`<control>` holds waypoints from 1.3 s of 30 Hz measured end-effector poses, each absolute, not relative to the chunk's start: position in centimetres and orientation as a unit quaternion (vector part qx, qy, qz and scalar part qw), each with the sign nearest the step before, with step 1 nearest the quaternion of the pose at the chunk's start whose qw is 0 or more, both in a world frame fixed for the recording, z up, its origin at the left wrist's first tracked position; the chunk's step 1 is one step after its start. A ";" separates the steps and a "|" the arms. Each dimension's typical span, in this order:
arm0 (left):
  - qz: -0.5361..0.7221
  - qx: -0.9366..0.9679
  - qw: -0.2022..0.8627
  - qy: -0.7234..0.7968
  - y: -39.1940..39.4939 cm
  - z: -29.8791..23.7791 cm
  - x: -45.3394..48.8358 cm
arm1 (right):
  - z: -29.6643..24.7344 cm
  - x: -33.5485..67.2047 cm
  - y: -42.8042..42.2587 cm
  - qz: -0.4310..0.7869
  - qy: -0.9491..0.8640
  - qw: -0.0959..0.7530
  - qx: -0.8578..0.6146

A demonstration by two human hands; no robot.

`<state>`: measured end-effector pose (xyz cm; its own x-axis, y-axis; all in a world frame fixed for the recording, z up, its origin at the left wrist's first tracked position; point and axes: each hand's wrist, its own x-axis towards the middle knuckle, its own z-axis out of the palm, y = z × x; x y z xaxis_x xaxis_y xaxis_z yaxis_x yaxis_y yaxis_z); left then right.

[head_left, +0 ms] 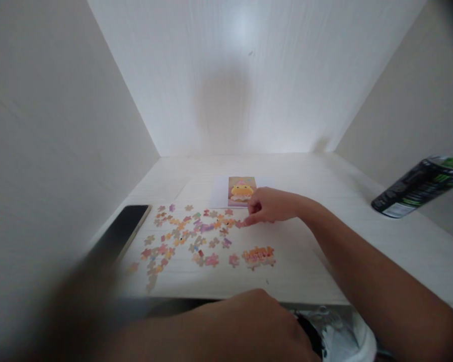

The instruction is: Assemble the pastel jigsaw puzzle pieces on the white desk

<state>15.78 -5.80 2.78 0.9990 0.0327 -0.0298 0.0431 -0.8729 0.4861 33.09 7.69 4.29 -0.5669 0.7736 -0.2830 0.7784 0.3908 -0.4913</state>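
My right hand reaches across the white desk, fingers pinched together on a small puzzle piece at the right end of a scatter of several loose pieces. Just behind the hand lies a small picture card showing a yellow duck. A small joined cluster of orange and pink pieces sits nearer to me. My left hand rests low at the desk's front edge; I see only its back, and its fingers are hidden.
A dark phone lies flat at the left of the pieces. A black and green can hangs tilted at the right. White walls enclose the desk on the left, back and right.
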 end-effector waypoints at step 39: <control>0.135 0.862 0.210 0.440 -2.9 3.2 10.8 | 4.3 31.8 5.5 -0.295 0.877 0.134 0.354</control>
<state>10.76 -2.91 3.16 0.5754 0.8164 0.0487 0.7030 -0.5241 0.4807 31.76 5.50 4.33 -0.7132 0.5418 -0.4448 0.7005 0.5750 -0.4227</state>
